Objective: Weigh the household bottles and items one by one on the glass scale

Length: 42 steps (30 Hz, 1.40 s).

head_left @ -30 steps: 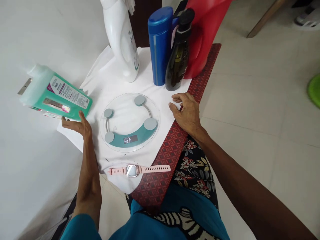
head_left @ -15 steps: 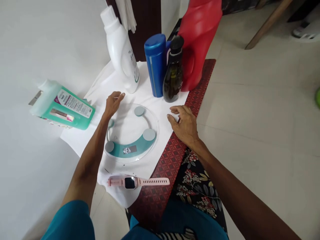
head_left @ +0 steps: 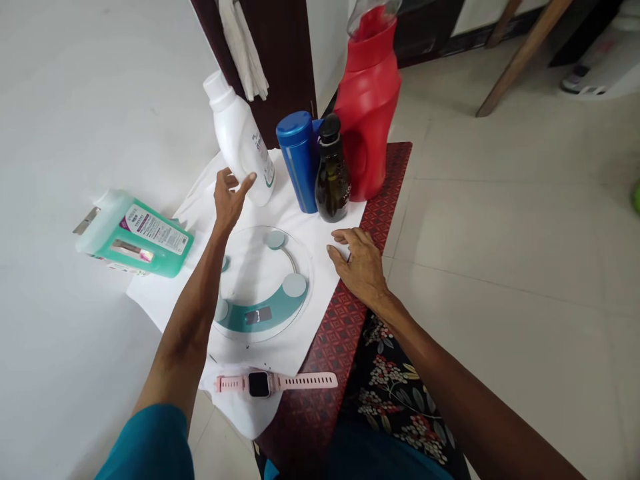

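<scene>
My left hand (head_left: pixel 232 200) is in front of the white bottle (head_left: pixel 242 137), thumb and fingers apart; whether it touches the bottle I cannot tell. Below it lies a round glass bathroom scale (head_left: pixel 270 320) with a teal band and a small display. My right hand (head_left: pixel 361 263) hovers or rests by the table's right edge, fingers spread loosely and holding nothing. A dark pump bottle (head_left: pixel 333 177), a blue bottle (head_left: pixel 299 160) and a large red bottle (head_left: pixel 367 110) stand together beyond it. A pink-strapped smartwatch (head_left: pixel 259 384) lies near the front edge.
A jug of green liquid (head_left: pixel 150 237) leans at the left by the wall. White cloth (head_left: pixel 320 293) covers much of the red patterned table (head_left: pixel 325 353). Tiled floor (head_left: pixel 500 233) lies to the right, with a wooden leg (head_left: pixel 525 57) farther off.
My left hand has moved up to the white bottle and its thumb and fingers have opened. The right hand has barely moved. The view has tilted upward, and the scale's digits have faded.
</scene>
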Each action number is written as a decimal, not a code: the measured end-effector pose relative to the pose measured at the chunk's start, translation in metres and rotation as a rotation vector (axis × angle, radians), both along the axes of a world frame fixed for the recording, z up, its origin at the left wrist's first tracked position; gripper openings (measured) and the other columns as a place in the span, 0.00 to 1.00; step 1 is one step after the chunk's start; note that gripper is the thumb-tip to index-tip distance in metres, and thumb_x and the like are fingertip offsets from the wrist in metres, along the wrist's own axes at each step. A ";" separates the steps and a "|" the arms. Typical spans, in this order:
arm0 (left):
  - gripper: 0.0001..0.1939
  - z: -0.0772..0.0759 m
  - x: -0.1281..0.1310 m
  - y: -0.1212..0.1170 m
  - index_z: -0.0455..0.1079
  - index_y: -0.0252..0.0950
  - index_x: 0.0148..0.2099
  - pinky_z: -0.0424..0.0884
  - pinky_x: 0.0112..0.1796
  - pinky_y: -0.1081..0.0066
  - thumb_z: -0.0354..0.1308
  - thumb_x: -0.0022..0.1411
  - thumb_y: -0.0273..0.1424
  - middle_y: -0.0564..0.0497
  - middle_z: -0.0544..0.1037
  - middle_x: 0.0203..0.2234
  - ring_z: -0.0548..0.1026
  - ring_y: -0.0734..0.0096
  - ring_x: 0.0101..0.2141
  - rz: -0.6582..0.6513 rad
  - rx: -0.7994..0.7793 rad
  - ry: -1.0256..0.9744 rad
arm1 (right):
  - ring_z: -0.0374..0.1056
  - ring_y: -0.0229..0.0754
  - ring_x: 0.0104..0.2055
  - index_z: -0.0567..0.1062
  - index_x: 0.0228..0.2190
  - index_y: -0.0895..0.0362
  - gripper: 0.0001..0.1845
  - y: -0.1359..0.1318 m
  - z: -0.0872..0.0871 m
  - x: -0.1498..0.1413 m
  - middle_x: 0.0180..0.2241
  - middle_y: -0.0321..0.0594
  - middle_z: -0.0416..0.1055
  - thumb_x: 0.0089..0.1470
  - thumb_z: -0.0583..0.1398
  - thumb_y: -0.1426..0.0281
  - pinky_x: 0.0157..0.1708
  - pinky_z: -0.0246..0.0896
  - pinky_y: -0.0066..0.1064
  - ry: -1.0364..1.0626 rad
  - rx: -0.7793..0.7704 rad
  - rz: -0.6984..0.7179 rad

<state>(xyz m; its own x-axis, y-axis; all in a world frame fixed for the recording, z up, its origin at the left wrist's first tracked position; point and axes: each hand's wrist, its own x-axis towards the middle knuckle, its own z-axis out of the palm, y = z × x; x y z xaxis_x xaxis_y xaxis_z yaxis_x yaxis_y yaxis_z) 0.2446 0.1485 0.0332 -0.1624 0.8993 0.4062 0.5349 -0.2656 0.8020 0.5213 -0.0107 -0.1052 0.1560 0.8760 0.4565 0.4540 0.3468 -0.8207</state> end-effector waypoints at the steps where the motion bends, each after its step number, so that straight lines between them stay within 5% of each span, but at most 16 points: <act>1: 0.32 0.006 0.008 0.009 0.72 0.38 0.52 0.75 0.57 0.55 0.78 0.62 0.54 0.40 0.79 0.51 0.79 0.49 0.56 0.004 0.017 -0.034 | 0.76 0.61 0.50 0.76 0.44 0.49 0.08 0.000 0.000 0.000 0.45 0.48 0.81 0.62 0.63 0.67 0.55 0.74 0.59 -0.002 -0.004 0.003; 7: 0.29 0.023 0.042 0.055 0.72 0.37 0.41 0.81 0.50 0.51 0.58 0.78 0.59 0.41 0.77 0.38 0.83 0.51 0.46 0.042 -0.045 -0.230 | 0.76 0.62 0.50 0.77 0.45 0.49 0.08 0.001 0.001 0.000 0.46 0.49 0.81 0.63 0.63 0.68 0.58 0.72 0.62 -0.006 -0.008 0.006; 13: 0.25 0.030 0.053 0.046 0.70 0.38 0.44 0.85 0.50 0.53 0.58 0.77 0.57 0.42 0.79 0.44 0.84 0.49 0.52 0.298 0.008 -0.332 | 0.75 0.62 0.51 0.77 0.46 0.48 0.11 0.002 0.001 -0.002 0.46 0.49 0.80 0.63 0.61 0.69 0.57 0.72 0.61 -0.025 -0.017 0.001; 20: 0.28 0.064 0.040 -0.010 0.58 0.41 0.35 0.84 0.47 0.57 0.56 0.77 0.58 0.50 0.68 0.30 0.81 0.61 0.38 0.418 0.127 -0.292 | 0.75 0.61 0.51 0.77 0.48 0.49 0.11 0.002 0.002 -0.001 0.47 0.49 0.80 0.64 0.61 0.70 0.58 0.72 0.60 -0.048 -0.040 0.014; 23: 0.28 0.083 0.028 -0.047 0.55 0.43 0.32 0.79 0.37 0.62 0.58 0.73 0.57 0.55 0.56 0.25 0.68 0.70 0.27 0.385 0.251 -0.311 | 0.75 0.61 0.51 0.77 0.47 0.49 0.11 0.002 0.003 -0.001 0.47 0.49 0.80 0.63 0.61 0.70 0.58 0.71 0.60 -0.042 -0.049 0.013; 27: 0.29 0.096 0.011 -0.112 0.54 0.43 0.34 0.67 0.28 0.66 0.59 0.65 0.61 0.56 0.47 0.28 0.56 0.73 0.24 0.336 0.263 -0.342 | 0.75 0.60 0.52 0.76 0.45 0.48 0.10 0.001 0.003 -0.001 0.46 0.48 0.80 0.62 0.62 0.70 0.59 0.71 0.60 -0.036 -0.047 0.004; 34: 0.34 0.072 0.001 -0.212 0.54 0.43 0.33 0.56 0.24 0.68 0.71 0.50 0.59 0.60 0.49 0.24 0.50 0.77 0.22 0.298 0.186 -0.464 | 0.75 0.58 0.51 0.74 0.43 0.49 0.09 0.004 -0.004 -0.003 0.46 0.48 0.79 0.59 0.61 0.70 0.56 0.73 0.56 -0.061 -0.021 -0.002; 42: 0.36 0.045 0.012 -0.235 0.56 0.43 0.30 0.58 0.23 0.70 0.77 0.50 0.59 0.64 0.52 0.18 0.52 0.79 0.19 0.213 0.190 -0.581 | 0.75 0.59 0.50 0.74 0.43 0.49 0.10 0.006 -0.007 -0.006 0.45 0.47 0.79 0.58 0.62 0.72 0.58 0.72 0.57 -0.077 -0.008 -0.018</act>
<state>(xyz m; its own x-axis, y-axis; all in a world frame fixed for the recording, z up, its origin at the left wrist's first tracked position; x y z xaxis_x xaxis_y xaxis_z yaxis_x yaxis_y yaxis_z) 0.2564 -0.0866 0.0785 -0.5703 0.7444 0.3472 0.0846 -0.3672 0.9263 0.5154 -0.0042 -0.1125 0.1362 0.8772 0.4604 0.5222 0.3313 -0.7859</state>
